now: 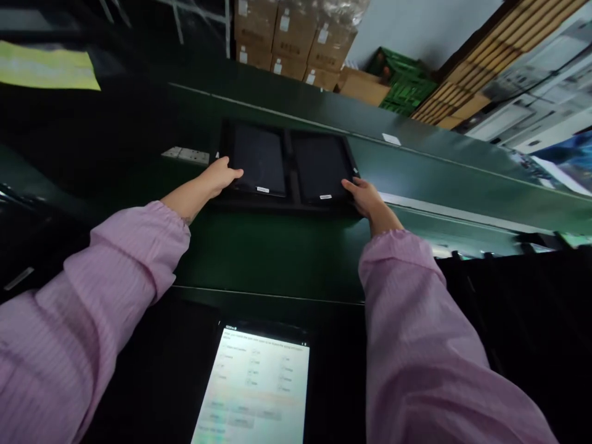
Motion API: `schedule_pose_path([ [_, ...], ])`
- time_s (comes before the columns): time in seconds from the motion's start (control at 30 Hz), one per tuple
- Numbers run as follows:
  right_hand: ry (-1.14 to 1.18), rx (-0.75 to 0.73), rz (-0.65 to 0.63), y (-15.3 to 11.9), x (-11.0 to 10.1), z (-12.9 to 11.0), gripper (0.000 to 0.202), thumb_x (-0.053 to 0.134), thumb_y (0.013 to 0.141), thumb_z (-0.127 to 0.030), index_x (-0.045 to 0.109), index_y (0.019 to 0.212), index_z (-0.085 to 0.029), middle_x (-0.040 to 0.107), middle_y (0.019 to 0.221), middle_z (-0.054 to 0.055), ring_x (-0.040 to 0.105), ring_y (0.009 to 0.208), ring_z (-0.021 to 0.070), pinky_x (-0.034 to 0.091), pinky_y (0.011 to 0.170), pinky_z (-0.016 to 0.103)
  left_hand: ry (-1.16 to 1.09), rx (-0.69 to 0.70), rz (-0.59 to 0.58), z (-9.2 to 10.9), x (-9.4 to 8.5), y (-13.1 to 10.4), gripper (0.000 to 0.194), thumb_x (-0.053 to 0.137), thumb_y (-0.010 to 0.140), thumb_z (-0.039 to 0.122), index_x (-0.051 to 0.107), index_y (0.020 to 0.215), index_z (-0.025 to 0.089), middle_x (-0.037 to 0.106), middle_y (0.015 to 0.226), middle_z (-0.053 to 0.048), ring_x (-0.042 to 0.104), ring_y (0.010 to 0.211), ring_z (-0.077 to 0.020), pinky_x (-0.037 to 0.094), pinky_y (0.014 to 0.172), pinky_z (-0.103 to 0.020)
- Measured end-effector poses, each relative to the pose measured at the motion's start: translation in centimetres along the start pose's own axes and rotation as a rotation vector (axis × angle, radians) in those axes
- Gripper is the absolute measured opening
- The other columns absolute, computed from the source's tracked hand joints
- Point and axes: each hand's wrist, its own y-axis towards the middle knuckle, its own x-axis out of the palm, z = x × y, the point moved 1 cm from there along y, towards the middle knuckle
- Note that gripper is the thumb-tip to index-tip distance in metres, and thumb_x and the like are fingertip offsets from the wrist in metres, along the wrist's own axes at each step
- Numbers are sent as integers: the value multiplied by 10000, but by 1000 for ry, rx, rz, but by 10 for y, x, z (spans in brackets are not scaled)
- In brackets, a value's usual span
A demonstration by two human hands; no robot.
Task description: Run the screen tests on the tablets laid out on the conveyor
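A black tray (293, 203) with two dark-screened tablets side by side is on the green conveyor surface. My left hand (219, 175) grips the tray's left edge, its thumb reaching toward the left tablet (259, 157). At the other end my right hand (364, 196) holds the right edge, thumb over the corner of the right tablet (321, 163). Each tablet carries a small white label near its lower edge. The fingers under the tray are hidden. Nearer to me lies another tablet (259, 382) with a lit screen of text and check boxes.
Stacked cardboard boxes (296, 37) stand beyond the conveyor, with green crates (404, 80) to their right. A yellow strip (49, 66) is at the upper left. A white perforated plate (187, 155) sits left of the tray. Dark ridged material (522, 308) fills the right side.
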Motion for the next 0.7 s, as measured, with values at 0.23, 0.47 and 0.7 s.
schedule_pose_path([
  [0.23, -289, -247, 62, -72, 10, -40, 593, 602, 924, -499, 592, 1369, -107, 538, 1476, 262, 384, 1477, 411, 217, 1231, 707, 191, 125, 53, 35, -2, -41, 664, 706, 810, 111, 541, 1453, 107, 355, 1635, -211, 288, 1566, -344, 193, 1311, -446],
  [0.47, -185, -461, -75, -313, -27, -44, 298, 524, 1034, -376, 685, 1261, -269, 696, 1287, 97, 637, 1262, 248, 537, 1090, 495, 293, 235, -99, 36, -77, -150, 306, 638, 865, 250, 763, 1144, 240, 695, 1306, -69, 651, 1232, -289, 485, 1138, -442],
  [0.7, -221, -693, -116, -471, -34, -55, 275, 587, 937, -134, 778, 1083, -267, 700, 1227, 77, 585, 1306, 288, 584, 1002, 494, 228, 158, -44, 9, -118, -264, 195, 612, 884, 305, 780, 960, 243, 764, 1062, -25, 695, 1041, -252, 504, 1079, -450],
])
